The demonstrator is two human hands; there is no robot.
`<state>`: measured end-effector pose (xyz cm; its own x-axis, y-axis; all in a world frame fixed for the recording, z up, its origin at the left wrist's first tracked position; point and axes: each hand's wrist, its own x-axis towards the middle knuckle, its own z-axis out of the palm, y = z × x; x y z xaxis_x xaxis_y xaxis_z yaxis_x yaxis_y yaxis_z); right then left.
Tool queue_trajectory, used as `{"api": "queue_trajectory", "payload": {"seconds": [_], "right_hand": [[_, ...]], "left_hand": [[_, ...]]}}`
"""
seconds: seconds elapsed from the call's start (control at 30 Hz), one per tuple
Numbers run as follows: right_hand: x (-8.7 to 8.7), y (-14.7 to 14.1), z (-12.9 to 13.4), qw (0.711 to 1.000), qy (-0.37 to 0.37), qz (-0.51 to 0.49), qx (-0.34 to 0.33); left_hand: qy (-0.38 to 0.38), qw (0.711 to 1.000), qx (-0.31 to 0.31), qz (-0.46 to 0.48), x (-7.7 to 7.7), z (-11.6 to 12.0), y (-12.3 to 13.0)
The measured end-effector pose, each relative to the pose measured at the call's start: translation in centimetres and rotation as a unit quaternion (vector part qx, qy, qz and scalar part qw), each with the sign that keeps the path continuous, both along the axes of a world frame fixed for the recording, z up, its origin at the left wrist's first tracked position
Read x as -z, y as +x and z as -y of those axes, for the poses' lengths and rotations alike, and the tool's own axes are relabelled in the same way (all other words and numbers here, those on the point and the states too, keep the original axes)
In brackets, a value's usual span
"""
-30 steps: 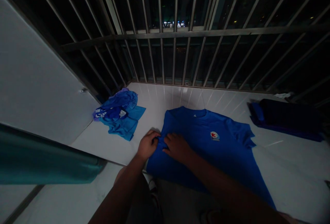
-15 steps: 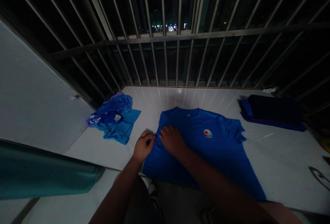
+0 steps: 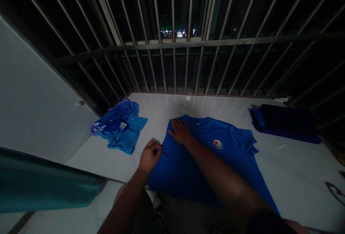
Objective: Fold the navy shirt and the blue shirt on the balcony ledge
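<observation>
A blue T-shirt [image 3: 199, 165] with a round red-star badge lies spread on the white ledge [image 3: 299, 176], its collar toward the window and its hem hanging over the front edge. My left hand [image 3: 150, 155] pinches the shirt's left edge between thumb and fingers. Flat on the upper left of the shirt, near the shoulder, rests my right hand [image 3: 180, 130], its fingers stretched out and somewhat apart. The sleeve on the right lies in loose folds; on the left no sleeve sticks out.
A crumpled pile of blue and purple clothes [image 3: 118, 124] lies at the left. Dark folded clothes [image 3: 288, 122] are stacked at the right. Metal window bars [image 3: 185, 43] rise behind the ledge. A teal cloth [image 3: 45, 183] hangs at lower left.
My right hand has moved up toward the shirt's shoulder and its fingers have straightened out flat. My left hand stays at the shirt's left edge. The view has shifted slightly.
</observation>
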<state>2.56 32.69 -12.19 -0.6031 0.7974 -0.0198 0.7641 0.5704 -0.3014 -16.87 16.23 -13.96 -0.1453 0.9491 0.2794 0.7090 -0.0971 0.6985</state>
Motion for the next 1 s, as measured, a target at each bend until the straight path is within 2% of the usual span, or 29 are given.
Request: {"api": "queue_trajectory", "payload": {"seconds": [0.1, 0.17, 0.23, 0.37, 0.43, 0.5, 0.67, 0.83, 0.9, 1.0], "right_hand": [[-1.1, 3.2, 0.7, 0.997, 0.052, -0.004, 0.049], [-2.2, 7.3, 1.2, 0.99, 0.076, 0.001, 0.118], [-3.3, 12.6, 1.8, 0.972, 0.089, 0.014, 0.215], [-4.2, 23.3, 3.2, 0.89, 0.136, 0.065, 0.43], [-3.7, 26.9, 3.8, 0.856, 0.104, 0.096, 0.498], [-2.8, 29.1, 4.0, 0.841, 0.048, 0.111, 0.528], [-1.6, 31.1, 3.1, 0.85, -0.025, 0.08, 0.52], [-2.7, 31.0, 2.9, 0.863, 0.009, 0.045, 0.503], [-3.0, 30.3, 3.7, 0.901, 0.06, 0.024, 0.429], [-2.8, 29.0, 5.8, 0.974, 0.118, 0.019, 0.192]], "left_hand": [[-0.002, 1.0, -0.002, -0.002, -0.1, 0.0, 0.0], [-0.001, 1.0, -0.002, -0.002, -0.1, 0.0, 0.0], [0.004, 1.0, -0.002, 0.002, 0.0, 0.0, 0.0], [0.005, 1.0, -0.003, 0.006, 0.1, -0.1, -0.2], [0.005, 1.0, 0.0, 0.007, 0.3, -0.1, -0.4], [0.007, 1.0, 0.002, 0.01, 0.4, -0.1, -0.6], [0.007, 1.0, 0.002, 0.008, 0.9, -0.2, -1.1], [0.001, 1.0, -0.006, -0.005, 0.6, -0.1, -1.0], [0.001, 1.0, -0.007, -0.009, 0.5, -0.1, -0.9], [-0.001, 1.0, -0.007, -0.017, 0.6, -0.2, -1.0]]}}
